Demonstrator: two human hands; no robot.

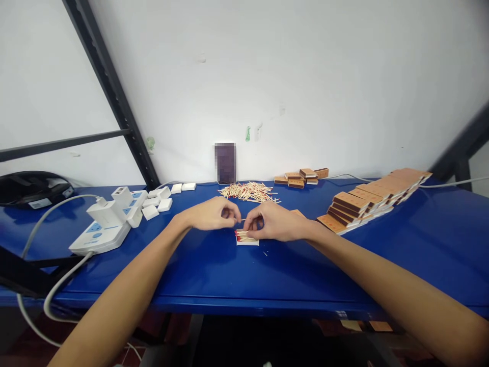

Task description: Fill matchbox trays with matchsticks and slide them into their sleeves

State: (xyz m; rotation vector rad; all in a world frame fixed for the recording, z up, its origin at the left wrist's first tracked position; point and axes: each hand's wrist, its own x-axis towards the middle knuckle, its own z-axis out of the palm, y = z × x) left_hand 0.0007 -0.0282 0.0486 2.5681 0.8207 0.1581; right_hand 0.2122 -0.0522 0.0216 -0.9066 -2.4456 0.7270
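Note:
A small white matchbox tray (247, 238) filled with red-tipped matches lies on the blue table (214, 270). My left hand (212, 214) and my right hand (273, 223) meet just above it, fingertips pinched together on a few matches held between them. My right hand rests over the tray's right end. A loose heap of matches (249, 191) lies just behind my hands.
A long overlapping row of brown matchbox sleeves (372, 199) runs along the right. A few more sleeves (301, 178) sit at the back. White power strip with chargers (109, 219) and small white trays (160, 200) stand left. A dark phone (225, 162) leans on the wall.

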